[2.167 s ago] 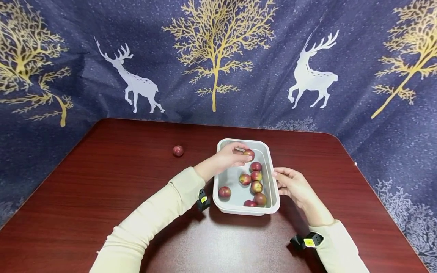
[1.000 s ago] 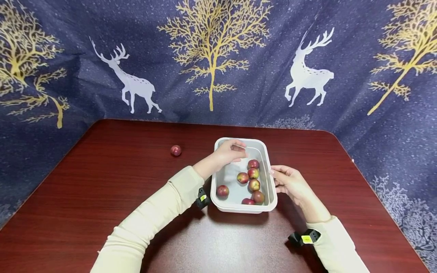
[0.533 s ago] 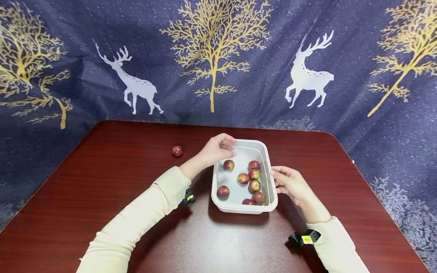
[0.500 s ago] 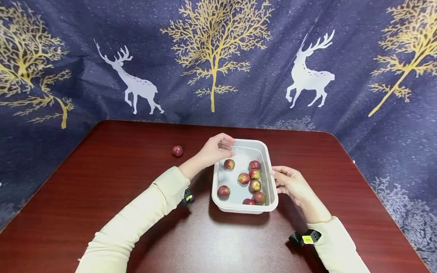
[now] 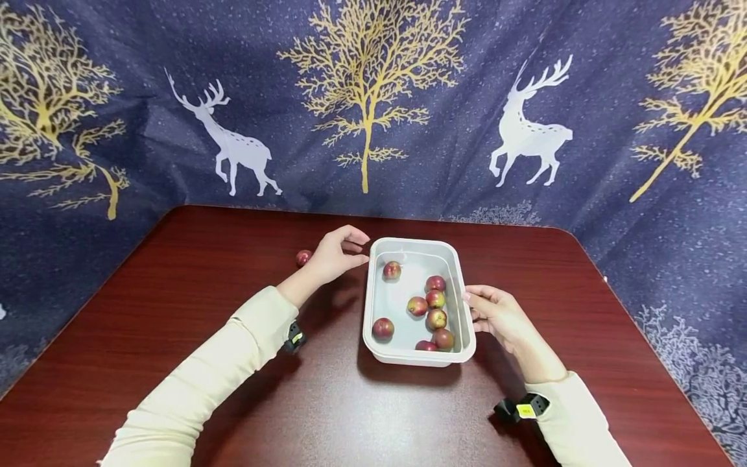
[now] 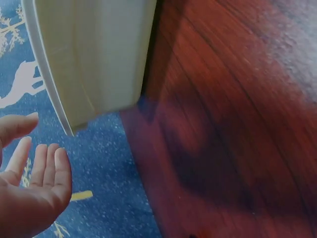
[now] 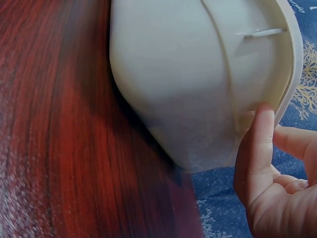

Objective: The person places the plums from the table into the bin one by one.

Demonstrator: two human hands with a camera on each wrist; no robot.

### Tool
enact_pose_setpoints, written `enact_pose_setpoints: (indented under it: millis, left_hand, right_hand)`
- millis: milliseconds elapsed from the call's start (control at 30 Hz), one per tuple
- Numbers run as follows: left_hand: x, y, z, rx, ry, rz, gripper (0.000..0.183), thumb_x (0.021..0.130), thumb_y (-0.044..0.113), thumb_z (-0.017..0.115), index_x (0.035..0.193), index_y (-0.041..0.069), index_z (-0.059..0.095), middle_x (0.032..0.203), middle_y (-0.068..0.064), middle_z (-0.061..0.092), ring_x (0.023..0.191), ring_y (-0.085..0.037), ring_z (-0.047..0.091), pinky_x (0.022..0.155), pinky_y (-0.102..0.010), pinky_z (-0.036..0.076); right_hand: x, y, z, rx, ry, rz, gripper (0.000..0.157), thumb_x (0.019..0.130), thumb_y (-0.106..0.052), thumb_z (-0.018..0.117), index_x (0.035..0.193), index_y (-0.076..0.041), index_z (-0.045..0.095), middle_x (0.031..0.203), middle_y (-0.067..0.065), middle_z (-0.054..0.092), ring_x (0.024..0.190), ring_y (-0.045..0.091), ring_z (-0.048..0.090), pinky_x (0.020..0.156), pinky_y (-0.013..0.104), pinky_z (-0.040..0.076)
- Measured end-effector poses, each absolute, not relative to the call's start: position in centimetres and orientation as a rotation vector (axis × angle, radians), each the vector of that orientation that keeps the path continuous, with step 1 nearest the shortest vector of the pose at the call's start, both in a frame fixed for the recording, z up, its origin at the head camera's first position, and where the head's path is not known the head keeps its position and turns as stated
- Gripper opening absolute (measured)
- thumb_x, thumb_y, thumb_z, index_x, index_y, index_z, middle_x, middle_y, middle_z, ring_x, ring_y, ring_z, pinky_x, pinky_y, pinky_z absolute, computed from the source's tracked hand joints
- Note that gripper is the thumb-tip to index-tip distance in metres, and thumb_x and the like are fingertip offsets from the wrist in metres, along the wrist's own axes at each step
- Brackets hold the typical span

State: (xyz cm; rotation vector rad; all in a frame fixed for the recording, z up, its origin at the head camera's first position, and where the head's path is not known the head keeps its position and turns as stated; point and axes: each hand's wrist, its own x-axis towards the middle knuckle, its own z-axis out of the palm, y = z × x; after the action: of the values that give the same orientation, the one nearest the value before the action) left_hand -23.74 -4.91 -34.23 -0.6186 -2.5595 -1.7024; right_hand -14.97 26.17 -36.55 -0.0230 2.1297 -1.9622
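Note:
In the head view my left hand point(image 5: 334, 254) hovers just left of a white plastic tub point(image 5: 415, 356), fingers and thumb apart with nothing between them. The left wrist view shows this hand point(image 6: 39, 183) beside the tub's outer wall point(image 6: 106, 54). My right hand point(image 5: 500, 316) holds the tub's right rim. In the right wrist view its thumb point(image 7: 261, 131) lies against the wall under the lip, with the index finger behind it. Several small red-and-yellow apples lie in the tub, among them one apple point(image 5: 391, 270) at the upper left and another point(image 5: 382, 329) at the lower left.
One dark red apple point(image 5: 303, 258) lies on the reddish-brown wooden table point(image 5: 175, 292), partly behind my left hand. A dark blue cloth point(image 5: 432, 155) with deer and golden trees hangs behind the table's far edge. A black camera point(image 5: 294, 338) is on the left wrist.
My left hand has let go of an apple inside the tub and moved left, out over the tub's left rim. The right hand stays at the right rim.

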Motion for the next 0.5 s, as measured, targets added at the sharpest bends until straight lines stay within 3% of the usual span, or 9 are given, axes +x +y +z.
enact_pose_setpoints:
  millis: [500]
  left_hand:
    - [-25.2, -9.2, -35.1, -0.431, -2.683, -1.403, 0.031, 0.079, -0.002, 0.068, 0.109, -0.007, 0.058, 0.111, -0.024, 0.061, 0.106, -0.041, 0.059, 0.092, -0.045, 0.048]
  right_hand:
    - [-15.0, 26.1, -36.9, 0.0, 2.103, -1.986, 0.036, 0.097, -0.012, 0.05, 0.124, 0.012, 0.046, 0.078, -0.006, 0.066, 0.062, 0.006, 0.061, 0.058, 0.022, 0.055]
